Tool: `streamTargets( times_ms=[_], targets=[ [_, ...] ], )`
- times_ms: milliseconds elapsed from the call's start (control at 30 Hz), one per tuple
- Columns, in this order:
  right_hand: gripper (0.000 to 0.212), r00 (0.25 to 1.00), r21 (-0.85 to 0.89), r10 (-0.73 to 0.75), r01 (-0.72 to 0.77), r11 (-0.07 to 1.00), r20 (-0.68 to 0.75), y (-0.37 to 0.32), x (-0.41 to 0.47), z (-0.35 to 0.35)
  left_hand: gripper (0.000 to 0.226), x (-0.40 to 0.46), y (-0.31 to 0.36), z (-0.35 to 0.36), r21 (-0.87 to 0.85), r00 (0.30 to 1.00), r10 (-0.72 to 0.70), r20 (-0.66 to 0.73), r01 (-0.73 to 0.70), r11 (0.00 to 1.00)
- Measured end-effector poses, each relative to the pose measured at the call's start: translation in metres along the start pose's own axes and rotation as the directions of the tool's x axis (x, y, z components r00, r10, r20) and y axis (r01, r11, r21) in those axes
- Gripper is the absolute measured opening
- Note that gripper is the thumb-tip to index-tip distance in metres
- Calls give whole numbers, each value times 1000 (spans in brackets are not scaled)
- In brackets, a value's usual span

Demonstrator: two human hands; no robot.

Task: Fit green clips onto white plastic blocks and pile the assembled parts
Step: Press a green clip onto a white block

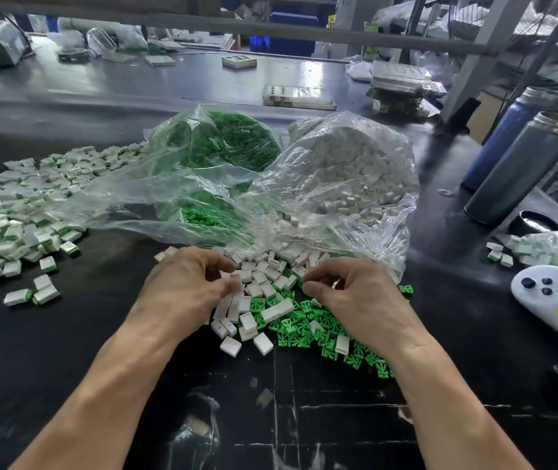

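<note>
Loose white blocks (257, 286) and green clips (308, 325) lie mixed on the black table in front of me. My left hand (189, 283) is curled over the left of the heap, thumb and fingers pinching a white block (235, 278). My right hand (348, 293) hovers over the clips with its fingers curled and thumb against forefinger; what they hold is hidden. Assembled parts (16, 212), white with a green edge, are piled at the left. Behind the heap, one clear bag (216, 140) holds green clips and another bag (359, 164) holds white blocks.
Two tall bottles (521, 164) stand at the right, with a black lid (533, 223) beside them. A white handheld device (549, 293) lies at the right edge near another bag of assembled parts (555, 245). Trays and clutter sit on the far bench.
</note>
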State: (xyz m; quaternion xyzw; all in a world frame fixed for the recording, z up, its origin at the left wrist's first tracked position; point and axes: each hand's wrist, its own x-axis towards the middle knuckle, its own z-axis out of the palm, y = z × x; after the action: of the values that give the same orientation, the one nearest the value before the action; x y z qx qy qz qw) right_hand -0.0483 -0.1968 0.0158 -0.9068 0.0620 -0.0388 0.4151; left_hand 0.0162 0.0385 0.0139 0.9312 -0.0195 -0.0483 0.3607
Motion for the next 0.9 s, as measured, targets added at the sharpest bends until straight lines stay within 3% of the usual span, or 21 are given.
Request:
streamTargets(
  times_ms=[167,300,500,700,900],
  targets=[
    [5,995,-136,15,-1,991,100,-2,-2,-4,22,-2,3,0,45,1000,10,-5,-10,999],
    [10,994,-247,25,1,969,102,-4,-2,-2,19,-4,4,2,40,999,37,-27,-36,999],
    [6,995,-338,2,33,941,101,-6,-1,6,19,-8,7,4,-191,992,114,-54,-122,974],
    [10,999,-113,26,-21,993,45,-5,-2,5,26,-11,15,12,-505,989,145,-42,-146,851],
    [4,997,368,10,20,930,-78,-12,-3,10,25,-16,19,20,-544,981,192,-20,-172,821]
  ],
)
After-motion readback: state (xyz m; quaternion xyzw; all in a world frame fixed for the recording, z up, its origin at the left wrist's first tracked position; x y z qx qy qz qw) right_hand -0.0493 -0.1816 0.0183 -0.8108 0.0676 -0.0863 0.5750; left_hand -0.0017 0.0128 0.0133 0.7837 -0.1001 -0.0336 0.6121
